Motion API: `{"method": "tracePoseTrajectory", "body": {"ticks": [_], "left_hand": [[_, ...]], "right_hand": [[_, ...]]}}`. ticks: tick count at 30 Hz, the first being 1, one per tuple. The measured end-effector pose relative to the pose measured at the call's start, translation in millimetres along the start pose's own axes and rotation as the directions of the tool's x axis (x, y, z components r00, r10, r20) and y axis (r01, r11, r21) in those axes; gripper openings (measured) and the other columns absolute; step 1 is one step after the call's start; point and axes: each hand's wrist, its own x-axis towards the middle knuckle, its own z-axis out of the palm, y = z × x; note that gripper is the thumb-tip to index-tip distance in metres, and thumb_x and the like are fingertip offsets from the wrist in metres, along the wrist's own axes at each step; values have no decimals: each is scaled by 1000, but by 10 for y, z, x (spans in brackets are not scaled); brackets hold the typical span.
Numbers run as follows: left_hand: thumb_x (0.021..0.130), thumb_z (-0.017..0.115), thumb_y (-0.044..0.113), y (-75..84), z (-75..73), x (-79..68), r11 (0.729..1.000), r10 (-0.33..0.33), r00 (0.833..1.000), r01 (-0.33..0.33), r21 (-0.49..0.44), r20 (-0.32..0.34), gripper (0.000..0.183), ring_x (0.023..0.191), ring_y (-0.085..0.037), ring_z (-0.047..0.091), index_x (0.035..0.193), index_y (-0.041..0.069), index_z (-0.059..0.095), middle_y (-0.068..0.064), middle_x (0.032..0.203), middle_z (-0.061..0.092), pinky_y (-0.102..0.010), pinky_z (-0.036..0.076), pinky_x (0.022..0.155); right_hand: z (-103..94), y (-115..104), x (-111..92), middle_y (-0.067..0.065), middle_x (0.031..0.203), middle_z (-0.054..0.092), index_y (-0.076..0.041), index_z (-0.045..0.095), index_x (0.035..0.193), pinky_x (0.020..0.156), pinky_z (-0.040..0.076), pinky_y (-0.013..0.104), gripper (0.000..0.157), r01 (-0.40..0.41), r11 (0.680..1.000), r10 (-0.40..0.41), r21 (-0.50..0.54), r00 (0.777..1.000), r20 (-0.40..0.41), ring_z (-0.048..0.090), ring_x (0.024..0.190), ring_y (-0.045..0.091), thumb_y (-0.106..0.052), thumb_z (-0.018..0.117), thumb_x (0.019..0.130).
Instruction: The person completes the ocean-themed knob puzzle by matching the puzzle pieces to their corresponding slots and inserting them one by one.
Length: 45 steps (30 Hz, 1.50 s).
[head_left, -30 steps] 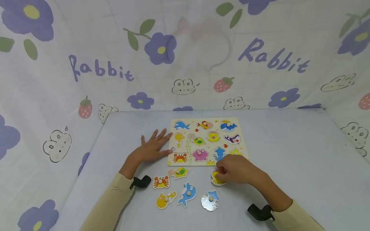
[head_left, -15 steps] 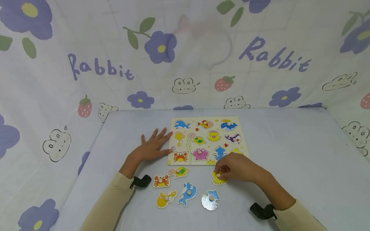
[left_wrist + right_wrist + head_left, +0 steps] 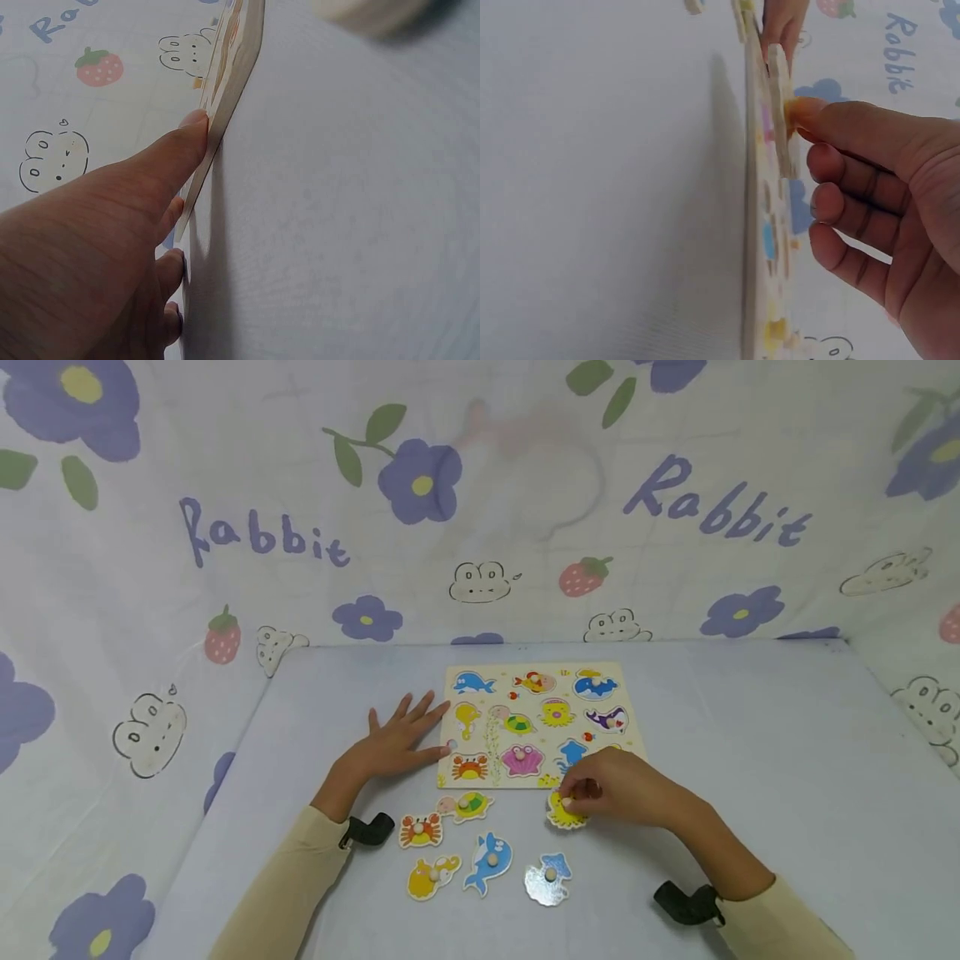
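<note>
A yellow octopus puzzle piece (image 3: 560,817) is pinched at its small knob by my right hand (image 3: 628,788), just in front of the wooden puzzle board (image 3: 551,737). In the right wrist view the piece (image 3: 778,112) is seen edge-on, close over the board (image 3: 751,225), with the other fingers loosely bent and apart from it. My left hand (image 3: 392,748) lies with spread fingers at the board's left edge. Its thumb (image 3: 193,124) touches that edge in the left wrist view. The board shows sea animals, some with knobbed pieces, such as the pink clam (image 3: 522,761).
Several loose knobbed pieces lie on the white table (image 3: 780,760) before the board: a turtle (image 3: 474,806), a crab (image 3: 420,832), a seahorse (image 3: 423,881), a blue dolphin (image 3: 489,870) and a glossy blue piece (image 3: 543,887). A printed cloth (image 3: 525,527) hangs behind the table.
My right hand has taken the octopus piece's knob between thumb and finger and moved the piece slightly toward the board. The left hand has stayed in place.
</note>
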Motion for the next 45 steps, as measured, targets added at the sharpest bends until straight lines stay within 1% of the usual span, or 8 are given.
{"method": "tracePoseTrajectory", "body": {"ticks": [4, 8, 14, 20, 28, 38, 41, 45], "left_hand": [[98, 53, 64, 3, 4, 0, 1000, -6, 1000, 5, 19, 12, 82, 155, -39, -4, 164, 30, 19, -5, 171, 6, -80, -8, 107], [98, 53, 63, 7, -2, -11, 1000, -14, 1000, 14, 21, 16, 81, 155, -38, -4, 164, 31, 19, -4, 171, 5, -80, -8, 108], [97, 53, 65, -23, 17, -2, 1000, -8, 1000, 8, 9, 9, 82, 156, -38, -4, 164, 32, 19, -4, 171, 5, -79, -9, 108], [97, 52, 66, -37, 44, 13, 1000, -8, 1000, 8, 3, 22, 82, 156, -36, -6, 164, 33, 17, -2, 171, 3, -79, -10, 108], [98, 52, 65, -21, 36, 3, 1000, -3, 1000, 3, -1, 15, 81, 156, -37, -4, 164, 32, 18, -3, 171, 5, -79, -8, 108], [98, 54, 63, 17, -7, -4, 1000, 0, 1000, 0, 5, 0, 81, 156, -38, -3, 164, 31, 19, -5, 170, 7, -79, -7, 108], [98, 53, 64, 6, -8, 1, 1000, 3, 1000, -3, 4, -3, 81, 155, -38, -3, 164, 30, 19, -5, 171, 7, -79, -7, 108], [98, 53, 64, -3, -17, 10, 1000, 6, 1000, -6, 0, -8, 82, 155, -38, -3, 164, 30, 19, -5, 171, 7, -79, -8, 108]], "right_hand": [[-87, -22, 22, -15, 75, 61, -20, 78, 99, 62, 51, 22, 13, -18, 1000, 18, 7, 998, -63, 56, 71, 8, -19, 83, 86], [-193, 9, 137, -15, 74, 62, -19, 78, 97, 62, 50, 23, 12, -29, 999, 26, -34, 995, -100, 55, 71, 9, -19, 84, 86], [-376, 127, 390, -12, 74, 64, -17, 78, 95, 63, 49, 25, 9, -24, 998, 16, -61, 992, -125, 56, 71, 12, -21, 82, 88], [-487, 243, 609, -8, 75, 65, -17, 77, 92, 61, 49, 28, 5, -74, 994, 64, -84, 991, -116, 57, 70, 14, -21, 79, 91], [-520, 369, 843, -6, 79, 67, -17, 77, 93, 69, 48, 31, 6, -154, 978, 140, -138, 985, -103, 57, 76, 16, -22, 79, 91], [-468, 524, 1018, -3, 81, 65, -18, 75, 93, 76, 45, 36, 7, -222, 960, 205, -169, 972, -110, 54, 85, 21, -24, 78, 92], [-468, 530, 1039, -3, 82, 65, -18, 75, 93, 75, 44, 37, 7, -229, 956, 213, -185, 972, -103, 54, 86, 21, -25, 77, 92], [-474, 536, 1063, -4, 83, 65, -19, 75, 93, 76, 44, 36, 6, -215, 955, 199, -202, 975, -96, 54, 86, 21, -24, 77, 93]]}}
